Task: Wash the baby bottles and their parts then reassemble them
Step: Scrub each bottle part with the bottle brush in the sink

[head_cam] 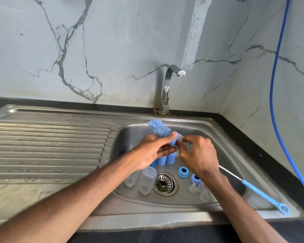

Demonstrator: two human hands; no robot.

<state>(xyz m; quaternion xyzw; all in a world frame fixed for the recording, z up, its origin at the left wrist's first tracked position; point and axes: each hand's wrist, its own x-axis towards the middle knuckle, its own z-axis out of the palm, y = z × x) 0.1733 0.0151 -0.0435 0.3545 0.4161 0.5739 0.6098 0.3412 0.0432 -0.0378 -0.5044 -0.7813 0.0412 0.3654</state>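
Over the steel sink basin (223, 149), my left hand (153, 151) pinches a blue bottle collar (173, 142) between thumb and fingers. My right hand (198, 155) grips a long bottle brush (256, 191) near its grey bristles. The brush's blue bristle head (159, 128) sticks out past the collar, up and to the left. In the basin stand two blue caps (166, 159) and two clear bottles (146, 180), partly behind my left wrist. Two more blue collars (183, 171) and several clear teats (204, 195) lie right of the drain (164, 183).
The faucet (167, 88) rises behind the basin with no water running. A wet ribbed drainboard (47, 144) spreads to the left. A blue hose (277, 85) hangs down the right wall. The marble wall closes the back and the right side.
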